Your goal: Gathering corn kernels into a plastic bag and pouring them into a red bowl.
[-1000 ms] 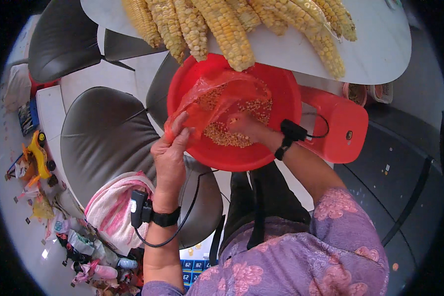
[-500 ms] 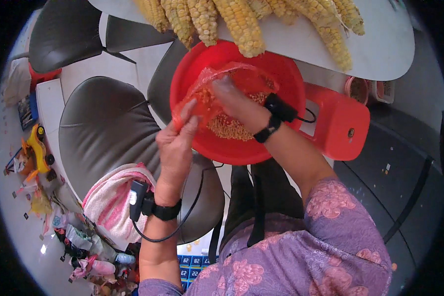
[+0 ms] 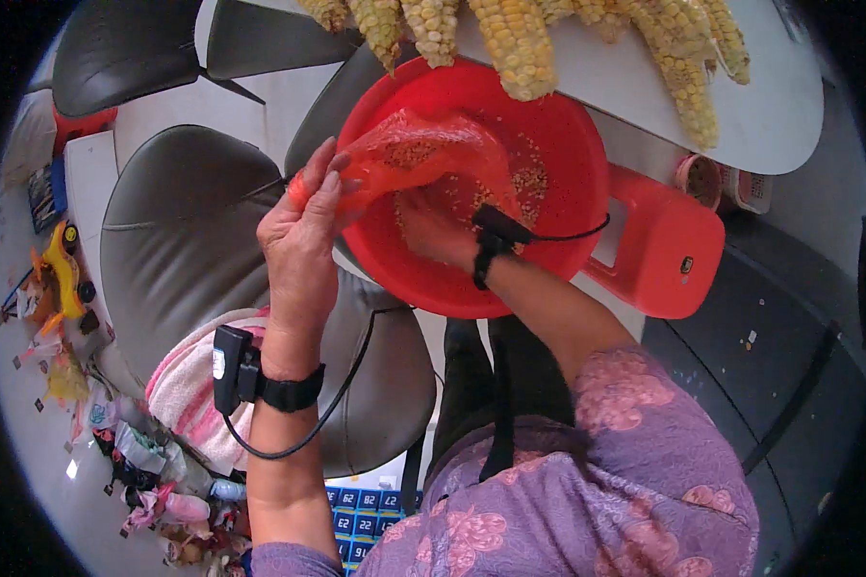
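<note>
A thin red plastic bag (image 3: 471,144) is spread inside the round red basin (image 3: 579,154), with corn kernels showing through it. My left hand (image 3: 303,236) grips a gathered part of the bag at the basin's left rim, thumb and fingers pinched on it. Down in the basin, below the bag's raised side, is my right hand (image 3: 433,231). Its fingers are partly hidden by the bag and blurred, so whether they hold kernels does not show. Loose yellow corn kernels (image 3: 529,181) lie on the basin's floor to the right of the bag.
Several corn cobs (image 3: 515,48) hang over the edge of the white table (image 3: 760,106). A red stool (image 3: 674,250) touches the basin's right side. Dark chairs (image 3: 183,212) stand at left, one bearing a pink-and-white towel (image 3: 202,385). Toys (image 3: 65,274) litter the left floor.
My left hand has moved left and up, drawing the bag out over the basin's left rim. My right hand has come out of the bag's mouth and dropped lower in the basin.
</note>
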`<state>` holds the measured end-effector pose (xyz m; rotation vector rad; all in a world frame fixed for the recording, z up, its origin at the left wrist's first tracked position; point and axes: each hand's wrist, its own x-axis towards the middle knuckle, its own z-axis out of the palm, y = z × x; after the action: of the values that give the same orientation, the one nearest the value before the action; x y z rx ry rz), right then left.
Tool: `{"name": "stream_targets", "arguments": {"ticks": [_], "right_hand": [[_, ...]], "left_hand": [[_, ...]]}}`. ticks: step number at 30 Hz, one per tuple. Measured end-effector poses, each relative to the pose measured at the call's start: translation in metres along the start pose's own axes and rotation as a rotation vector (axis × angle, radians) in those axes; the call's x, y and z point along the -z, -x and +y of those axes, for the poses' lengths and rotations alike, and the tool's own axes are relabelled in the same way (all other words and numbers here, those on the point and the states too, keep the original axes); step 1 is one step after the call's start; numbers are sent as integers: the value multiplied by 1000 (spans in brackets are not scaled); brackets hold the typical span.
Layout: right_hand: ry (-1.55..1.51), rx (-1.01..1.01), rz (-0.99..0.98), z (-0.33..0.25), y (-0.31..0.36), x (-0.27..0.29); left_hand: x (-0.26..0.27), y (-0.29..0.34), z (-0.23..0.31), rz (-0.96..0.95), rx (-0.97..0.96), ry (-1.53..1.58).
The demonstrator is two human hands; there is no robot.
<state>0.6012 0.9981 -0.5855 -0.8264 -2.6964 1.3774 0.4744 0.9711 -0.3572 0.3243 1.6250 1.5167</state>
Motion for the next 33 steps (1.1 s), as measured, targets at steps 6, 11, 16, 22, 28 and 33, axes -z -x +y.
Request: {"name": "stream_targets", "arguments": {"ticks": [6, 11, 16, 22, 28, 33], "right_hand": [[294, 117, 80, 16, -5, -9], [309, 125, -411, 17, 58, 40], [319, -292, -469, 38, 84, 58], [236, -526, -223, 44, 82, 57], [539, -260, -172, -2, 85, 29], [291, -267, -300, 32, 82, 10]], "left_hand": [[0, 5, -8, -12, 18, -60], [5, 13, -8, -3, 34, -61], [1, 22, -7, -14, 40, -6], [0, 35, -5, 7, 38, -17], [0, 39, -9, 1, 64, -12], [2, 41, -8, -8, 67, -71]]}}
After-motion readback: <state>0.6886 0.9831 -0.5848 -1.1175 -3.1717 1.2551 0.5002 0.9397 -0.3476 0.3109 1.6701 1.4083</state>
